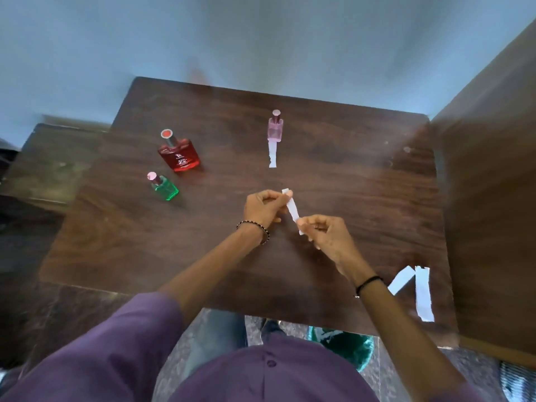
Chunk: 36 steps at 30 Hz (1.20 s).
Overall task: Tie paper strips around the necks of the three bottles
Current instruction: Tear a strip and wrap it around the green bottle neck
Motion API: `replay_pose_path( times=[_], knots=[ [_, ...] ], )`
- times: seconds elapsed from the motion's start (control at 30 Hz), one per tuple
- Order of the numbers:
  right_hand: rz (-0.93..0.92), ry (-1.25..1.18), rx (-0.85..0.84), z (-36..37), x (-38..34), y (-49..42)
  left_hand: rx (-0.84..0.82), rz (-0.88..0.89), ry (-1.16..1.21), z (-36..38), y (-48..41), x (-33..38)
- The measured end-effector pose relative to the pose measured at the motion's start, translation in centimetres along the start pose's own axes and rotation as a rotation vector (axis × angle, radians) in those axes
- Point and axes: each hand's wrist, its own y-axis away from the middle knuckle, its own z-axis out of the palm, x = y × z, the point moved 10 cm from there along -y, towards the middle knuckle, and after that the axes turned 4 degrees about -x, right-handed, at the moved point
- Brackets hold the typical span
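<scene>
Three small bottles stand on the dark wooden table (203, 242): a red bottle (179, 156) at the left, a green bottle (165, 187) in front of it, and a pink bottle (275, 129) further back near the middle. A white paper strip (272, 155) lies on the table just in front of the pink bottle. My left hand (262, 208) and my right hand (327, 235) each pinch one end of another paper strip (293, 208), held taut above the table's middle.
Two more white strips (422, 294) lie near the table's front right corner. A brown wooden panel (493, 198) rises along the right side. A lower dark surface (43, 163) sits to the left. A green object (345, 346) is on the floor under the table's front edge.
</scene>
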Motion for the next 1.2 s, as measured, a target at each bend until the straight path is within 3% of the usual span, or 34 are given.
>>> replay_pose_path(
  times=[0.2,0.3,0.43,0.63,0.87,1.0,1.2],
  knots=[
    [0.010,0.159,-0.155,4.7,-1.8,-2.5,0.121,0.016,0.070,-5.5,-0.2,-0.6],
    [-0.047,0.307,-0.131,6.5,-3.5,-4.2,0.231,0.063,0.007,-9.1,0.1,-0.6],
    [-0.184,0.457,-0.141,10.6,-7.2,-6.4,0.238,0.062,-0.115,-12.1,0.0,-1.1],
    [-0.403,0.538,-0.406,21.3,-11.6,-9.3,0.296,-0.019,-0.304,-14.8,-0.2,-2.7],
    [-0.434,0.601,-0.601,30.0,-12.3,-12.5,0.262,-0.013,-0.244,-15.1,-0.4,-1.9],
    [-0.457,0.640,-0.563,30.7,-12.1,-13.4,0.240,-0.023,-0.233,-15.3,-0.8,-2.1],
    [-0.390,0.514,-0.495,25.9,-11.5,-12.0,0.207,-0.055,-0.204,-14.8,-1.2,-3.4]
  ],
)
